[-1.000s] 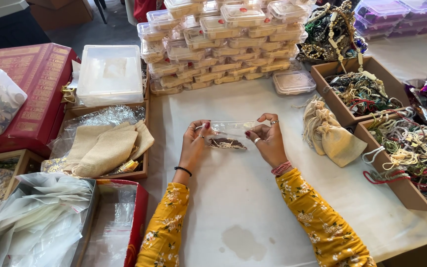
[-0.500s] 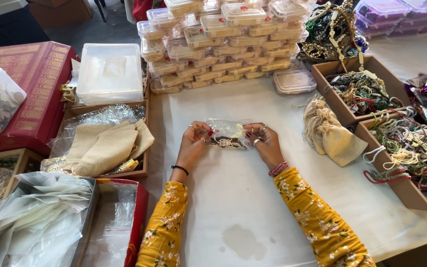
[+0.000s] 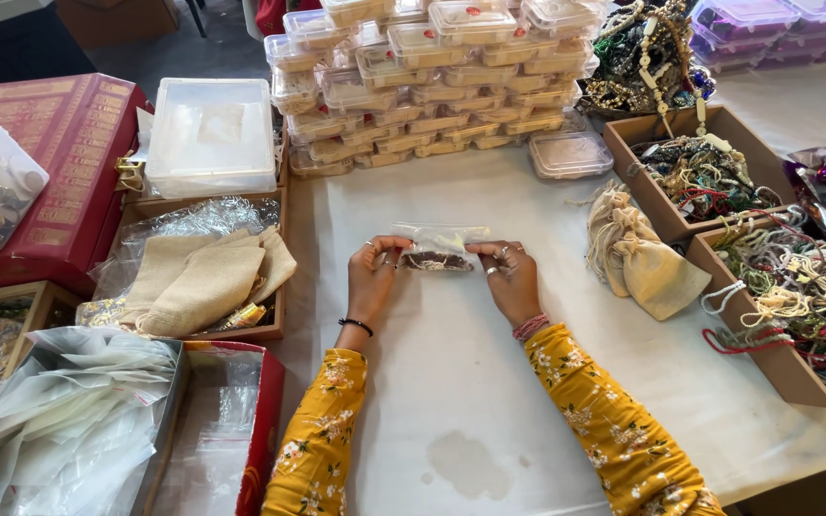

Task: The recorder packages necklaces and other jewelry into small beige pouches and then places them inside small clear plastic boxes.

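A small clear plastic pouch (image 3: 440,250) with dark beaded jewellery inside is stretched between both hands, low over the white tablecloth (image 3: 451,382). My left hand (image 3: 373,272) pinches its left end. My right hand (image 3: 509,277) pinches its right end. Both wrists carry bracelets and the sleeves are yellow with a flower print.
Stacked clear lidded boxes (image 3: 432,72) stand at the back. Cardboard trays of tangled necklaces (image 3: 795,296) line the right, with beige drawstring bags (image 3: 647,263) beside them. On the left sit a tray of cloth bags (image 3: 203,277), a red box (image 3: 45,172) and clear pouches (image 3: 69,420).
Both hands have lowered slightly with the pouch and drawn a little closer to it; the pouch now sits flatter between the fingertips.
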